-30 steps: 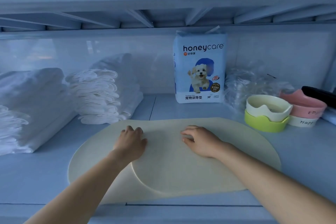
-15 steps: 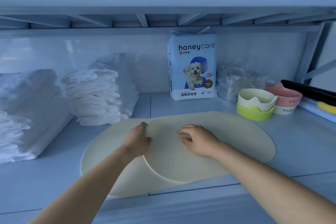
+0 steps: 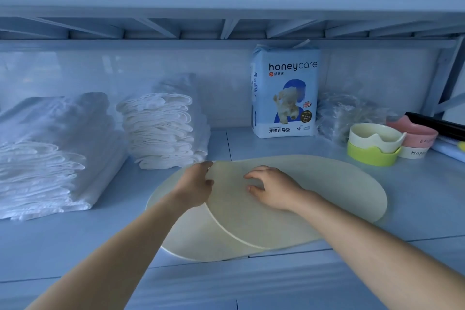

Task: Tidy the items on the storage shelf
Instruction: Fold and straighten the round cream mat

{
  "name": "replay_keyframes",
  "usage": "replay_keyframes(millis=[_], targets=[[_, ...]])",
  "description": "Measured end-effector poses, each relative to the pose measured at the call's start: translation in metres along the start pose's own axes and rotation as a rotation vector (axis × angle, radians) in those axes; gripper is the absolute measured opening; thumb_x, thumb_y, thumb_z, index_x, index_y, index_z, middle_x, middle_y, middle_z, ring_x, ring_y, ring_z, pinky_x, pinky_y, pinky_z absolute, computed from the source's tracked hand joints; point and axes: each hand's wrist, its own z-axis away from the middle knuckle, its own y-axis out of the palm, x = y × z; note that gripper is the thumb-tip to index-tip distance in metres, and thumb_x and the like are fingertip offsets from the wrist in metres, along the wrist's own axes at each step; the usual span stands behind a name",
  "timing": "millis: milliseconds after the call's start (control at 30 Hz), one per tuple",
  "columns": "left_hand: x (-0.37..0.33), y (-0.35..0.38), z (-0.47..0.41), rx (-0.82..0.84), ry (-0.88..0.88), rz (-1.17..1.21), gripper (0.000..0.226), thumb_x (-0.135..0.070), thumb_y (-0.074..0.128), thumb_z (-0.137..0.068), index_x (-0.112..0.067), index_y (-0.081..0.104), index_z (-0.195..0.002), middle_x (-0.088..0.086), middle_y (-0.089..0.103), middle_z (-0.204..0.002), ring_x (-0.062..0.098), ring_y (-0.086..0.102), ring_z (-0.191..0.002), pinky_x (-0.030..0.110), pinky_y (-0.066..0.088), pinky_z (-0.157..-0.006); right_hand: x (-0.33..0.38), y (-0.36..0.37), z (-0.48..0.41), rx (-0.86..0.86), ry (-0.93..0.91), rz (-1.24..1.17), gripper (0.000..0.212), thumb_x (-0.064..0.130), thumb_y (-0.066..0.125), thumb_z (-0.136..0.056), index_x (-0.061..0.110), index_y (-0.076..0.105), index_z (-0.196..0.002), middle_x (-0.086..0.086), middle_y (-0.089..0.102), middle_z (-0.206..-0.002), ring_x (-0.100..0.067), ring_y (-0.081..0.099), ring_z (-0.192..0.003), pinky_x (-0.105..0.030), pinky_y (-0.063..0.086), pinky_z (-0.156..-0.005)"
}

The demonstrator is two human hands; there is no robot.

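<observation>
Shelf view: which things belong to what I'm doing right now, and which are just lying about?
In the job: top mat, lower mat.
Lying about: pad pack, left stack, middle stack, cream bowl, green bowl, pink bowl, plastic bag.

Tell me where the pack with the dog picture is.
In the head view the honeycare pack stands upright at the back of the shelf, right of centre, between the white folded stack and the clear plastic bag.
</observation>
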Motion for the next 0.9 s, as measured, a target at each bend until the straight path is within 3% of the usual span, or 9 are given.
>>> replay_keyframes(millis=[100, 200, 367, 533, 900], targets=[[0.016, -0.015, -0.002, -0.059, -0.041, -0.010, 0.030, -0.001, 0.048, -0.083, -0.010, 0.062, -0.108, 0.008, 0.064, -0.105, 0.028, 0.055, -0.095, 0.027, 0.040, -0.072, 0.009, 0.006, -0.002, 0.000, -0.006, 0.003, 0.037, 0.034, 0.051, -0.092, 0.023, 0.055, -0.127, 0.003, 0.048, -0.136, -0.016, 0.046, -0.124, -0.033, 0.039, -0.103], [0.035, -0.026, -0.002, -0.016, -0.083, -0.066, 0.025, -0.004, 0.049, -0.082, -0.007, 0.064, -0.101, 0.011, 0.065, -0.103, 0.030, 0.056, -0.096, 0.029, 0.042, -0.074, 0.013, 0.010, -0.003, 0.015, 0.000, 0.016, 0.037, 0.034, 0.051, -0.092, 0.023, 0.055, -0.127, 0.004, 0.048, -0.136, -0.015, 0.045, -0.124, -0.033, 0.038, -0.103], [0.049, -0.017, 0.000, 0.110, -0.146, -0.322, 0.038, -0.020, 0.052, -0.086, -0.008, 0.052, -0.122, 0.014, 0.048, -0.126, 0.032, 0.046, -0.116, 0.031, 0.039, -0.093, 0.014, 0.015, -0.001, 0.032, 0.026, 0.029, 0.037, 0.036, 0.050, -0.093, 0.022, 0.055, -0.127, 0.005, 0.049, -0.135, -0.014, 0.045, -0.124, -0.033, 0.038, -0.103], [0.043, -0.007, -0.001, 0.063, 0.003, -0.356, 0.058, -0.014, 0.049, -0.087, -0.017, 0.034, -0.143, 0.010, 0.028, -0.145, 0.030, 0.026, -0.134, 0.033, 0.025, -0.109, 0.007, 0.015, 0.002, 0.007, 0.042, 0.014, 0.035, 0.036, 0.050, -0.092, 0.022, 0.057, -0.124, 0.006, 0.051, -0.132, -0.014, 0.048, -0.121, -0.034, 0.040, -0.101], [-0.011, 0.047, -0.041, 0.103, 0.236, -0.297, 0.035, -0.029, 0.046, -0.095, -0.024, 0.050, -0.129, 0.000, 0.044, -0.138, 0.019, 0.039, -0.128, 0.028, 0.032, -0.104, -0.078, -0.016, 0.012, -0.056, 0.172, 0.025, 0.032, 0.033, 0.052, -0.091, 0.022, 0.059, -0.120, 0.006, 0.055, -0.127, -0.014, 0.051, -0.117, -0.031, 0.043, -0.096]])
